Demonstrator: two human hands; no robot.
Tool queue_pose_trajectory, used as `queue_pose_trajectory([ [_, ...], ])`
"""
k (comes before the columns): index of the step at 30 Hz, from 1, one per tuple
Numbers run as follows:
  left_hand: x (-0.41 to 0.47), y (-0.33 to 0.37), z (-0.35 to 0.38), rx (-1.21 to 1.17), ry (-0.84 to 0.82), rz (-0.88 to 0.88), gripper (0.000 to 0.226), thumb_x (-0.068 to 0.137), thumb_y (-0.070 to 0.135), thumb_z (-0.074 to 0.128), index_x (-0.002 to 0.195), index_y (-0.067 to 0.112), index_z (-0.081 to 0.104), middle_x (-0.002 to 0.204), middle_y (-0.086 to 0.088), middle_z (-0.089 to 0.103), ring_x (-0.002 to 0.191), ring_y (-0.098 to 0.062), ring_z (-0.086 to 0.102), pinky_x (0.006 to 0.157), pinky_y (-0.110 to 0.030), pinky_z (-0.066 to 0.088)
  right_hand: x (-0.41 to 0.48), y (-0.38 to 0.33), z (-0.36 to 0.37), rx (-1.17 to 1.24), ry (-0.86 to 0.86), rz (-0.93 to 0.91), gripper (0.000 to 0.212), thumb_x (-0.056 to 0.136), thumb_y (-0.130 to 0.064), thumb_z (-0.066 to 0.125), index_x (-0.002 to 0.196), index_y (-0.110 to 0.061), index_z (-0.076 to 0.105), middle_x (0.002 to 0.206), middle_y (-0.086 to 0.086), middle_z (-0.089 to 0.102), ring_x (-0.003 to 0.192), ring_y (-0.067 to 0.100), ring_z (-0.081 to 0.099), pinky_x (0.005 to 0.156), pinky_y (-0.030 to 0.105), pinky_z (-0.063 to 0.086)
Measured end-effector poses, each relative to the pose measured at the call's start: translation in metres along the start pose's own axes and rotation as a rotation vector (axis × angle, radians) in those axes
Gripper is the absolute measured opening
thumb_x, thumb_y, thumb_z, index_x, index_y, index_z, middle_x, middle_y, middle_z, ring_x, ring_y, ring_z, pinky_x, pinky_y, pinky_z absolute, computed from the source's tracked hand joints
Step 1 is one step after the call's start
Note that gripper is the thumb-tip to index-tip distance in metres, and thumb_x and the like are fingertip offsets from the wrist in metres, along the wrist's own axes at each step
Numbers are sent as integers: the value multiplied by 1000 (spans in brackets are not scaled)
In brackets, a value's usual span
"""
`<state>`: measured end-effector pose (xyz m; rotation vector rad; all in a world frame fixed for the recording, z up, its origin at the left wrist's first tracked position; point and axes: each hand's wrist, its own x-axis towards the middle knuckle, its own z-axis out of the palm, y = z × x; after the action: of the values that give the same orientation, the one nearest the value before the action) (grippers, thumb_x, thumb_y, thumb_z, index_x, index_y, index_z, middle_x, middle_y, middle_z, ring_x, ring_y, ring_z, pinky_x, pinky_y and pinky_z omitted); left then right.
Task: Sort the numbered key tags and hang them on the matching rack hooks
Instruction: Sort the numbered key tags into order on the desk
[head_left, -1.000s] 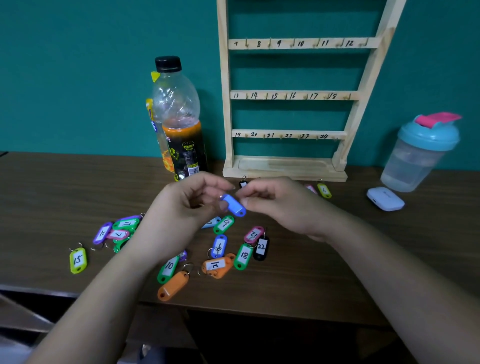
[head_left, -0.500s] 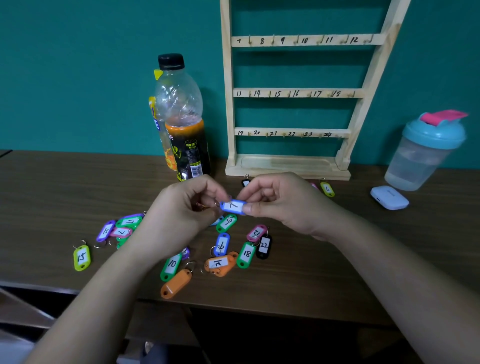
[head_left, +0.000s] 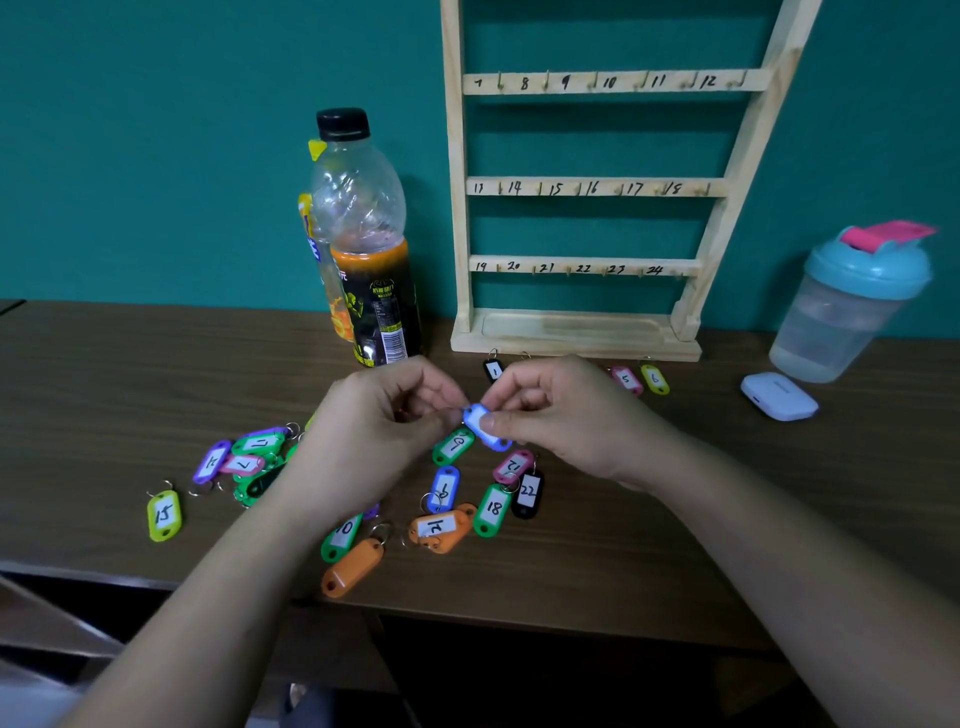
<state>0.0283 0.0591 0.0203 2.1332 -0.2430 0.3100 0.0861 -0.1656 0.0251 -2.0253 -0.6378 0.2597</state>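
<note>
Pinching the blue key tag (head_left: 485, 427) between thumb and forefinger, the right hand (head_left: 566, 421) holds it above the table (head_left: 675, 545), while the left hand (head_left: 374, 421), fingers curled, grips its other end. Loose numbered tags (head_left: 492, 509) lie scattered beneath both hands and before the wooden rack (head_left: 587, 83) against the teal wall (head_left: 156, 130). A bottle (head_left: 363, 244) part full of orange drink stands left of the rack; a shaker (head_left: 852, 306) holding clear liquid and a white case (head_left: 779, 397) sit right.

The wooden rack (head_left: 460, 208) has handwritten rails reading 7 to 12, 13 to 18 and 19 to 24. On the table (head_left: 104, 374), the lime tag (head_left: 164, 515) reads 15, the green tag (head_left: 492, 510) 18, the black tag (head_left: 528, 493) 22 and the yellow tag (head_left: 654, 379) 6.
</note>
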Motion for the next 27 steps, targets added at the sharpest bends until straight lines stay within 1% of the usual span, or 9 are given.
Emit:
queue_pose_trajectory([
  [2, -1, 1, 5, 35, 1, 10, 19, 91, 10, 80, 90, 29, 76, 86, 10, 77, 83, -12, 73, 80, -37, 60, 1, 2, 1, -11, 18, 5, 9, 92, -25, 83, 100, -21, 79, 90, -3, 79, 88, 17, 76, 87, 44, 61],
  [5, 0, 2, 7, 87, 30, 29, 18, 90, 14, 81, 89, 30, 76, 85, 14, 77, 83, -8, 72, 76, -25, 57, 2, 4, 2, -53, 31, 8, 6, 92, -27, 83, 97, -25, 81, 90, -3, 78, 88, 15, 73, 86, 45, 61],
  [8, 1, 0, 2, 129, 49, 31, 16, 90, 18, 83, 90, 33, 76, 86, 17, 76, 85, -6, 72, 74, -16, 52, 3, 7, 2, -81, 63, 36, 3, 93, -25, 82, 96, -26, 81, 90, -3, 77, 78, 10, 72, 79, 42, 62],
  [11, 2, -4, -3, 171, 57, 8, 16, 89, 19, 83, 89, 33, 76, 86, 19, 76, 85, -5, 71, 71, -11, 48, 4, 7, 1, -81, 60, 102, 4, 91, -18, 82, 92, -20, 79, 84, 1, 79, 68, 10, 72, 73, 37, 61],
  [13, 3, -7, -8, 206, 71, -14, 14, 90, 21, 82, 88, 33, 76, 86, 20, 75, 85, -3, 70, 70, -9, 46, 4, 9, 4, -94, 56, 136, 4, 90, -16, 82, 90, -19, 79, 82, 1, 79, 68, 11, 74, 72, 35, 61],
  [15, 3, -13, -14, 254, 70, -29, 14, 90, 21, 81, 88, 34, 75, 86, 21, 75, 87, 0, 69, 70, -8, 45, 6, 10, 8, -125, 68, 148, 5, 88, -18, 82, 90, -21, 78, 82, 0, 79, 72, 13, 76, 74, 38, 62],
  [17, 3, -19, -19, 331, 51, -46, 17, 90, 20, 80, 88, 35, 74, 86, 22, 74, 88, 2, 67, 71, -6, 44, 8, 13, 11, -168, 80, 154, 7, 88, -20, 82, 94, -24, 78, 83, -4, 79, 75, 10, 76, 77, 38, 63],
  [22, 5, -30, -33, 432, 36, -111, 23, 88, 14, 79, 89, 37, 74, 84, 22, 74, 89, 7, 65, 70, -2, 41, 10, 15, 13, -259, 96, 141, 18, 91, -24, 80, 108, -28, 75, 88, -10, 78, 79, 2, 72, 75, 29, 58],
  [27, 4, -29, -38, 494, -11, -130, 17, 89, 26, 82, 90, 40, 73, 91, 24, 70, 90, 5, 61, 68, -7, 38, 10, 16, 15, -273, 114, 115, 9, 93, -27, 78, 101, -31, 76, 86, -11, 75, 79, 1, 70, 71, 25, 55],
])
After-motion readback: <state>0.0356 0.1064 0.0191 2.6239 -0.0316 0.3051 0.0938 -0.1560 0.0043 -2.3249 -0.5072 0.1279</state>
